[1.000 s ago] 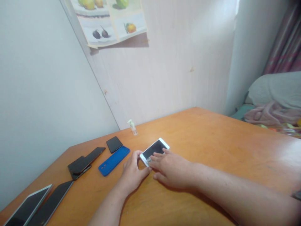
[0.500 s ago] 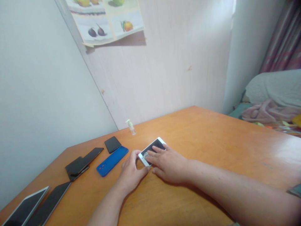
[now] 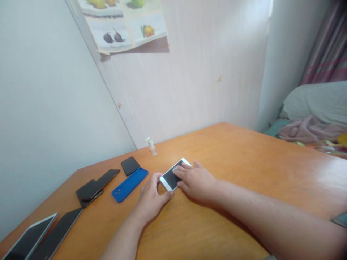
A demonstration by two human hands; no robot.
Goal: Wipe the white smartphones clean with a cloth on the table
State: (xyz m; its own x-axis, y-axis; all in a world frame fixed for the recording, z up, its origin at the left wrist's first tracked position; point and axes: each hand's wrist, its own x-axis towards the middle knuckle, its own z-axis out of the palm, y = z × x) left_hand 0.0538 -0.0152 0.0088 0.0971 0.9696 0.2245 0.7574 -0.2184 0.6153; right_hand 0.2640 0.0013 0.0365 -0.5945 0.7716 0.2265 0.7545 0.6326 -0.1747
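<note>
A white smartphone (image 3: 168,179) with a dark screen lies on the wooden table, screen up and at a slant. My left hand (image 3: 151,195) grips its near left end between thumb and fingers. My right hand (image 3: 196,180) rests across the phone's right part, fingers flat on the glass. Under those fingertips a small whitish crumpled wipe (image 3: 175,168) shows on the screen, mostly covered by the hand. Left of my left hand lies a blue phone case (image 3: 130,185), and a small dark phone (image 3: 130,165) touches its far end.
A small clear pump bottle (image 3: 152,147) stands near the wall. Several more devices lie on the left: stacked dark phones (image 3: 94,187), a long dark phone (image 3: 58,233) and a white-framed tablet (image 3: 31,236). The table (image 3: 257,173) stretches right toward a bed with a pinkish blanket (image 3: 309,128).
My right hand has slid the whitish wipe up and right along the screen, uncovering the phone's lower left part. My left hand and the phone stay in place.
</note>
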